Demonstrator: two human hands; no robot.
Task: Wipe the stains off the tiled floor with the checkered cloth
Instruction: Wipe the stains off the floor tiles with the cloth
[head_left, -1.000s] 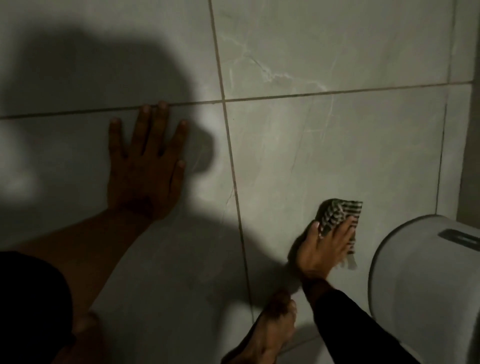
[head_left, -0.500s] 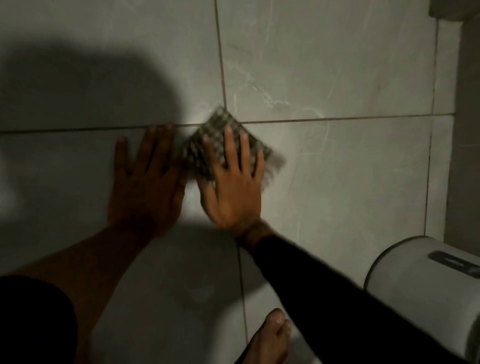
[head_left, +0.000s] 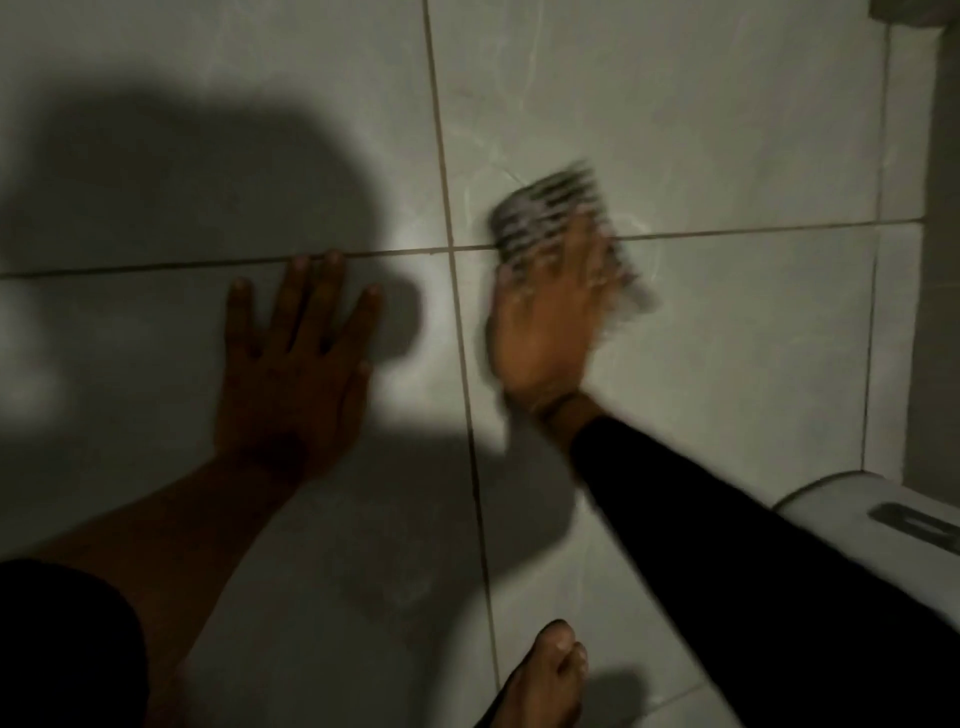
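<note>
The checkered cloth (head_left: 550, 208) lies flat on the pale grey tiled floor (head_left: 727, 338), across the horizontal grout line just right of the tile junction. My right hand (head_left: 545, 322) presses down on it with fingers spread, blurred by motion, in a black sleeve. My left hand (head_left: 296, 364) rests flat on the floor to the left, fingers apart, fingertips at the grout line, holding nothing. No stain shows clearly in this dim light.
A white rounded container (head_left: 883, 530) with a lid handle stands at the right edge. A bare foot (head_left: 545, 680) is at the bottom centre. A wall base (head_left: 940, 260) runs up the right side. A large shadow covers the left tiles.
My right hand has slid the cloth from beside the container up to the tile junction, then rightward across the vertical grout line. The left hand has stayed planted.
</note>
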